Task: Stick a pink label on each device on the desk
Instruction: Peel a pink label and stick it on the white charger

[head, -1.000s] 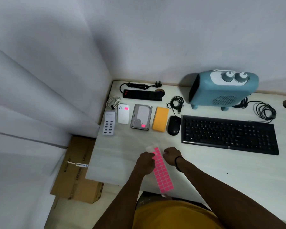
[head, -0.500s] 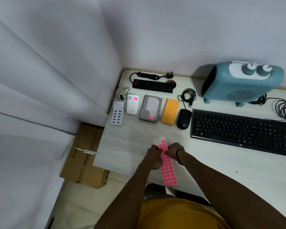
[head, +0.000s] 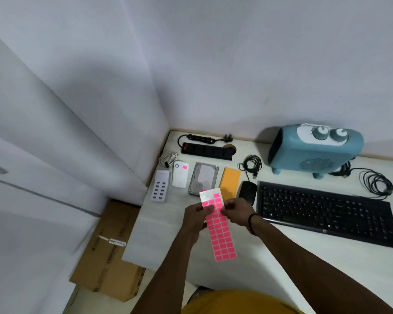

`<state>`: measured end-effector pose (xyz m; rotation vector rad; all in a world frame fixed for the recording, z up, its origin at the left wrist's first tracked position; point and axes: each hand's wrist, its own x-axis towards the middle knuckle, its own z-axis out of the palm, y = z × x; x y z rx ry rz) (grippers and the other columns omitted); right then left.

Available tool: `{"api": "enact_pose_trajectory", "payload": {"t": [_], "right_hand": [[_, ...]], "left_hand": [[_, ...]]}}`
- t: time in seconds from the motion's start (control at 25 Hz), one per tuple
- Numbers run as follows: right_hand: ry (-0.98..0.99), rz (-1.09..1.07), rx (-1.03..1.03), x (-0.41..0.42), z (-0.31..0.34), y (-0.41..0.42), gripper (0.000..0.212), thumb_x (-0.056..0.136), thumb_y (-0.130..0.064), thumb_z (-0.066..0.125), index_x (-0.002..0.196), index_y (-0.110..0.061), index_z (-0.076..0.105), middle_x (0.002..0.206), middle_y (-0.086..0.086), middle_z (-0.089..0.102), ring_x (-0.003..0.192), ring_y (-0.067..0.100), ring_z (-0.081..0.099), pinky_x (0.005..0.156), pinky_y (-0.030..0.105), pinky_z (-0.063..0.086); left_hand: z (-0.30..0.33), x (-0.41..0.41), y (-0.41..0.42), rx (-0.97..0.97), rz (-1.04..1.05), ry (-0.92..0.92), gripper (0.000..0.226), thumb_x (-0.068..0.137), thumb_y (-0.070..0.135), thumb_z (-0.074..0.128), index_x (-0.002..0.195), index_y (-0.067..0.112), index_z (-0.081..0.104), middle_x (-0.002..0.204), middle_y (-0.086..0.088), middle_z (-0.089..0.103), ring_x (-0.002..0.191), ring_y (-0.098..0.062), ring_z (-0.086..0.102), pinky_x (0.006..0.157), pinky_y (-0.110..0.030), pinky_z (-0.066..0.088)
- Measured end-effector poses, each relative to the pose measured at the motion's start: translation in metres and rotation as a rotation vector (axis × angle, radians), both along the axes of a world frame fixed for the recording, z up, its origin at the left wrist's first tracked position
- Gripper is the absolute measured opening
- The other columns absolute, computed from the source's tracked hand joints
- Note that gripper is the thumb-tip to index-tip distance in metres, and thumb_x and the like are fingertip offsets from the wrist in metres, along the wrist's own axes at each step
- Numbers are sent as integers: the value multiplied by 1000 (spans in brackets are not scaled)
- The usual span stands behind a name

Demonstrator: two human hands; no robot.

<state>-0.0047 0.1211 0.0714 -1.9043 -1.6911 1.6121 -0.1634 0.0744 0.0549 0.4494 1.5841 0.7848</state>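
Spanning the corner between two pale walls, the white desk (head: pixel 281 257) carries every device, and all positions below are given relative to the black keyboard (head: pixel 325 213) at its right. The blue fan heater (head: pixel 313 150) stands behind the keyboard, against the wall. The black power strip (head: pixel 207 150) lies behind and well to the left of the keyboard. The hard drive (head: pixel 202 180), the orange power bank (head: pixel 229 181) and the black mouse (head: pixel 247 191) lie in a row to the left of the keyboard, the mouse just beside it. Farther left in that row lie the white power bank (head: pixel 180 177), bearing one pink label (head: pixel 184 167), and the white USB charging hub (head: pixel 160 189). The pink label sheet (head: pixel 220 232) is held above the desk, to the left of the keyboard, its upper end overlapping the near edge of the hard drive in this view. The left hand (head: pixel 196 217) pinches the sheet's left edge between thumb and fingers. The right hand (head: pixel 237 213) is curled with its fingertips closed on the sheet's right edge near the top; whether a single label is lifted cannot be determined.
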Motion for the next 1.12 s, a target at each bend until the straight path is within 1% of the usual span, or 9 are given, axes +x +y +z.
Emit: {"api": "enact_pose_trajectory", "payload": {"t": [0.08, 0.16, 0.2, 0.32, 0.52, 0.76, 0.88, 0.96, 1.12], "right_hand": [[-50, -43, 252, 4, 12, 3, 18, 84, -24, 75, 99, -18, 68, 89, -4, 68, 83, 12, 65, 75, 24, 54], [-81, -56, 492, 7, 27, 5, 21, 81, -25, 78, 98, -20, 67, 89, -8, 63, 73, 6, 59, 64, 9, 43], [-87, -25, 569, 8, 32, 6, 19, 82, -24, 78, 99, -21, 70, 90, -8, 63, 71, 4, 56, 62, 3, 37], [-79, 24, 670, 10, 42, 6, 22, 83, -19, 77, 105, -19, 76, 97, -4, 69, 71, 3, 56, 64, -2, 35], [-59, -6, 676, 15, 44, 0, 26, 81, -20, 79, 107, -15, 77, 98, 3, 74, 77, 8, 63, 76, 10, 43], [-36, 7, 637, 22, 44, -6, 13, 84, -18, 76, 95, -13, 80, 93, 1, 78, 76, 2, 63, 68, -8, 36], [-31, 35, 613, 23, 44, -10, 15, 84, -21, 76, 95, -13, 80, 92, -1, 78, 74, -1, 60, 65, -6, 36], [-27, 46, 592, 23, 42, -12, 21, 80, -27, 80, 96, -14, 80, 90, -2, 77, 74, 0, 61, 65, -2, 38], [-29, 46, 573, 24, 40, -10, 12, 84, -19, 76, 94, -13, 80, 91, -2, 77, 72, -2, 58, 63, -5, 37]], "left_hand": [[7, 2, 5, 71, 26, -37, 34, 91, 19, 73, 122, 5, 69, 104, -12, 78, 98, -32, 74, 89, -50, 59], [16, 5, 10, 123, 50, -87, 27, 92, 16, 71, 118, 6, 70, 101, -12, 78, 97, -33, 74, 83, -46, 60], [21, 7, 12, 142, 54, -111, 25, 93, 14, 70, 118, 8, 71, 102, -12, 78, 97, -33, 74, 81, -45, 59], [33, 16, 14, 182, 15, -148, 22, 95, 15, 67, 117, 13, 72, 105, -14, 78, 98, -34, 74, 83, -47, 60], [37, 23, 6, 239, -78, -80, 20, 99, 15, 62, 116, 15, 73, 104, -15, 77, 98, -35, 74, 90, -49, 59], [40, 22, -8, 262, -176, 46, 18, 102, 15, 58, 110, 21, 72, 91, -9, 77, 83, -26, 74, 81, -40, 60], [40, 21, -11, 256, -192, 75, 18, 101, 17, 58, 112, 20, 72, 97, -13, 76, 88, -30, 74, 81, -40, 60], [38, 20, -12, 242, -195, 77, 17, 102, 18, 58, 112, 19, 71, 95, -12, 76, 85, -27, 74, 79, -37, 60], [36, 19, -12, 211, -210, 78, 20, 101, 21, 60, 117, 16, 70, 101, -14, 76, 91, -31, 75, 84, -41, 62]]}}
